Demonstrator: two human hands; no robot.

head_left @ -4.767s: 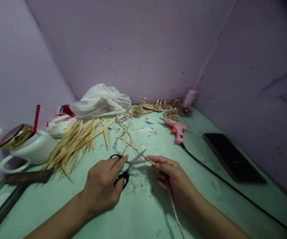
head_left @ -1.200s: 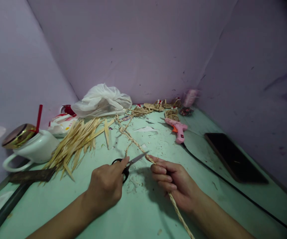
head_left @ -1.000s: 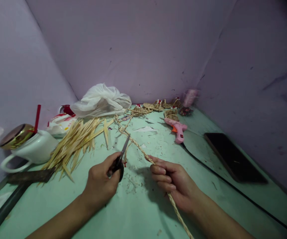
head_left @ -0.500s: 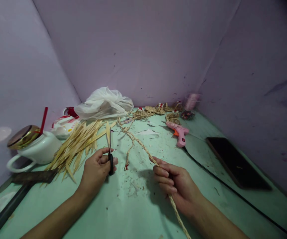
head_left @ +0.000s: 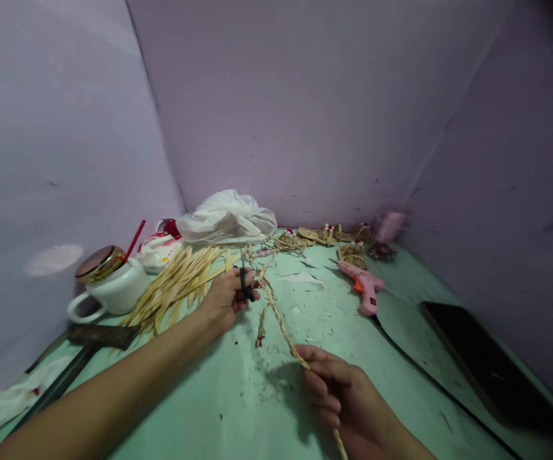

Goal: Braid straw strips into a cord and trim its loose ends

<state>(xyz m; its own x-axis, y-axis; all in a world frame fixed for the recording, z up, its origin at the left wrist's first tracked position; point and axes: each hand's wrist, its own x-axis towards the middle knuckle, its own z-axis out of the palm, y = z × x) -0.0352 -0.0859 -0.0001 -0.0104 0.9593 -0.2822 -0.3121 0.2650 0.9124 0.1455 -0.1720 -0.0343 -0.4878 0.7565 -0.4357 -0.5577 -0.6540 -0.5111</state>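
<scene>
My left hand point(head_left: 225, 297) is closed around small black-handled scissors point(head_left: 246, 285), whose blades point away from me. It is right beside the far part of a braided straw cord point(head_left: 276, 303); whether the fingers touch the cord I cannot tell. My right hand point(head_left: 338, 393) pinches the near part of this cord between thumb and fingers, and its tail runs out below the palm. A short branch with a red-tied end point(head_left: 260, 335) hangs off the cord on the green table. Flat dried straw strips point(head_left: 180, 281) lie in a pile left of my left hand.
On the left stand a white mug point(head_left: 117, 291) with a gold-rimmed lid and a hammer point(head_left: 101, 335). A white plastic bag point(head_left: 228, 217) and woven straw pieces point(head_left: 293, 241) are at the back. A pink glue gun point(head_left: 365, 287) with a black cable and a phone point(head_left: 482, 358) lie right.
My left hand has reached forward with the scissors, up to the cord. My right hand still grips the cord, now lower in the picture. The whole view has shifted.
</scene>
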